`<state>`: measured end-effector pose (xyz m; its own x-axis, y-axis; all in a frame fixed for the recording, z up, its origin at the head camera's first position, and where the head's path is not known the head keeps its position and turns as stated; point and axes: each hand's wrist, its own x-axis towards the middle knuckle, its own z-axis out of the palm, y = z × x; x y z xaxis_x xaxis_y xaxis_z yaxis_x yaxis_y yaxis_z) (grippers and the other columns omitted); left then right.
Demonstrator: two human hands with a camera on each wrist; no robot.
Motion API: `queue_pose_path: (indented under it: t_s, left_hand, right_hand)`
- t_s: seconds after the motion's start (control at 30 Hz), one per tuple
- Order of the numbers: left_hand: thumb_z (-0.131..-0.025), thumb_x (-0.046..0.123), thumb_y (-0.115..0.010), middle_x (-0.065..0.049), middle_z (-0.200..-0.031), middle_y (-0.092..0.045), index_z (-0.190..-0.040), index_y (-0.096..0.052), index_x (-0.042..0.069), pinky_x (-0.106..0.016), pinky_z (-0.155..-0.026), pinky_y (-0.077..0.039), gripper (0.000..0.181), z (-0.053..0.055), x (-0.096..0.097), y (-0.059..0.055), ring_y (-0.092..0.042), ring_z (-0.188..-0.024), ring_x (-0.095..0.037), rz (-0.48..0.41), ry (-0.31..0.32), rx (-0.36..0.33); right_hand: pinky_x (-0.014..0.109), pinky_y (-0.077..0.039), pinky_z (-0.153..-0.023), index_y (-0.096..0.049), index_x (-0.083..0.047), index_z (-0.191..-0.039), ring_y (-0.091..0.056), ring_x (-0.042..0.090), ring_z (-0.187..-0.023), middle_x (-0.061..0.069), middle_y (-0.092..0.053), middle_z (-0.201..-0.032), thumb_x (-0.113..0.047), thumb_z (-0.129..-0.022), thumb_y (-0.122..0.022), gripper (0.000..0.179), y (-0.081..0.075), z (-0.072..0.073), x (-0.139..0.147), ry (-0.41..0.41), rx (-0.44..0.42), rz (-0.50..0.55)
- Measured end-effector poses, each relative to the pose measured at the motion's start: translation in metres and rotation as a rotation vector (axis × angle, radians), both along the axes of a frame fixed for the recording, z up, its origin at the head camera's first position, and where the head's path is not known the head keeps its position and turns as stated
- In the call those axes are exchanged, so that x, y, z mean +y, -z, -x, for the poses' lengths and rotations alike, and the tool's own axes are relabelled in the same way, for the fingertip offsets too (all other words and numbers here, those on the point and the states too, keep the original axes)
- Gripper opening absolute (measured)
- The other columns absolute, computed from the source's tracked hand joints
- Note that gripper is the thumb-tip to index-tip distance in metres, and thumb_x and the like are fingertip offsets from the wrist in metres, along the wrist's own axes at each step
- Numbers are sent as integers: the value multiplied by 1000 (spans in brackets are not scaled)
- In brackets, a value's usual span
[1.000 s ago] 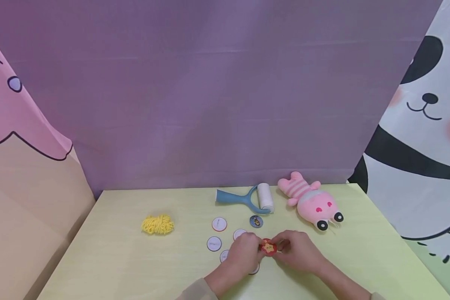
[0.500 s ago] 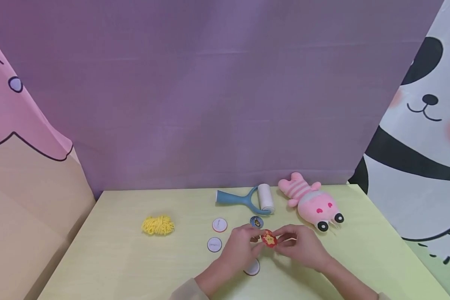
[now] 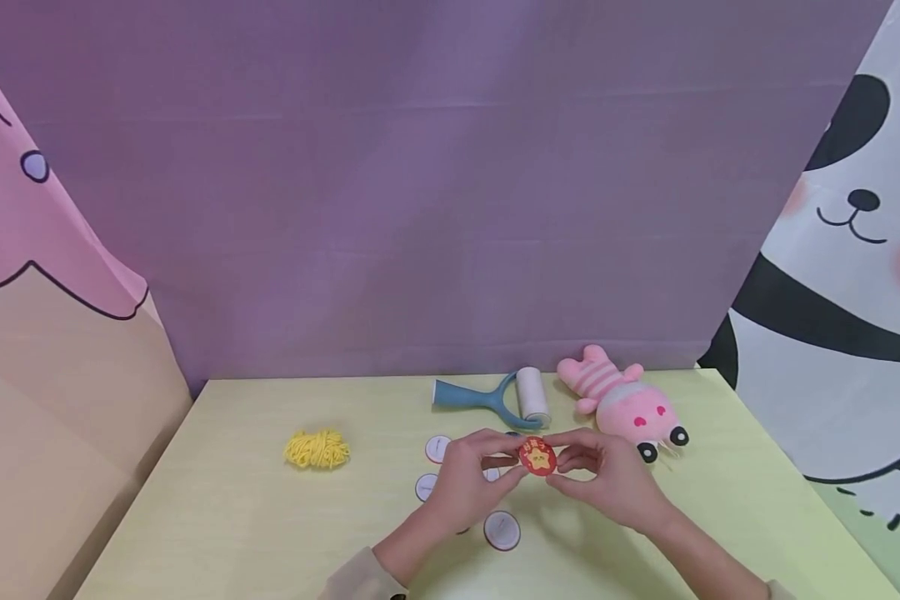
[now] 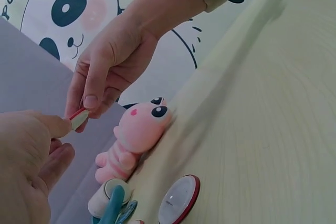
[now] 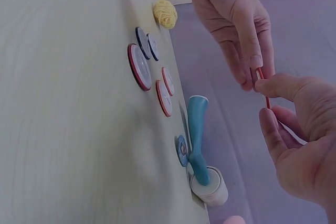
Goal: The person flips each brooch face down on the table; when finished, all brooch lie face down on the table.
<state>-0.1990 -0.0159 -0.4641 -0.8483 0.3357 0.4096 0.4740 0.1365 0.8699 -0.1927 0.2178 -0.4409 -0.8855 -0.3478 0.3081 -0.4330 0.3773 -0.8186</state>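
A red round pin badge [image 3: 537, 457] with a yellow star is held up above the table, its printed face toward the head camera. My left hand [image 3: 474, 473] pinches its left edge between thumb and fingers. On the opposite edge, my right hand [image 3: 607, 477] pinches it the same way. The badge shows edge-on in the right wrist view, a thin red-rimmed disc [image 5: 263, 88] between both hands. Below lie several more badges, mostly white back up, such as the badge [image 3: 502, 531] nearest me. A blue badge [image 5: 181, 150] lies face up by the roller, mostly hidden in the head view.
Behind the hands lies a lint roller [image 3: 468, 395] with a blue handle. A pink plush toy [image 3: 630, 404] rests at the back right of the table [image 3: 217, 517]. To the left sits a bundle of yellow yarn [image 3: 317, 450]. A purple cloth [image 3: 420, 208] hangs behind.
Both hands have lifted the red badge up off the table and away from me, tilting its face toward the head camera. The white-backed badge nearest me has come into full view.
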Motion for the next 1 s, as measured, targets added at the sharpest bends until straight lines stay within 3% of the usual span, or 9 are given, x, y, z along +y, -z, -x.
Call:
queue_pose_path:
  t_s: [0.2,0.33,0.53,0.7,0.83,1.0]
  left_hand:
    - [-88,0,-85,-13,-124,-75,-130,-76,4,-38,-93,-64,43,1,-3,-4,-74,-116,-27,-28,55,-5]
    - [-89,3,-85,-10,-124,-76,-130,-76,7,-40,-95,-64,42,-1,-4,-7,-74,-116,-22,-7,53,7]
    - [-91,13,-85,-4,-122,-78,-131,-77,13,-35,-96,-63,41,-2,-5,-13,-74,-113,-12,70,17,88]
    - [-92,14,-84,-4,-123,-79,-130,-78,14,-29,-95,-63,38,-4,-5,-16,-76,-112,-12,90,0,75]
    - [-95,15,-82,-5,-120,-81,-128,-79,13,-25,-92,-62,34,-5,-4,-16,-77,-109,-14,64,-28,88]
    - [-97,13,-79,-7,-108,-83,-119,-82,10,-21,-86,-63,23,-5,0,-15,-79,-98,-18,-20,-65,149]
  right_hand:
    - [22,-64,-81,-77,-1,-116,-75,8,-82,12,-77,-103,-5,-80,-92,39,-7,-3,-2,2,67,11]
    - [25,-65,-82,-77,-3,-116,-77,9,-85,11,-77,-105,-5,-80,-92,39,-12,-4,-2,-12,98,1]
    - [28,-66,-80,-79,-6,-113,-78,9,-86,9,-78,-103,-9,-80,-94,37,-19,-7,-1,5,99,-13]
    - [28,-66,-79,-80,-7,-112,-78,9,-86,10,-79,-103,-10,-82,-92,33,-21,-8,0,18,68,2]
    - [24,-65,-78,-81,-7,-110,-77,6,-85,8,-80,-101,-7,-84,-90,28,-22,-9,2,39,68,10]
    - [23,-65,-74,-82,-4,-104,-75,3,-80,2,-79,-93,2,-88,-83,17,-23,-9,3,53,137,31]
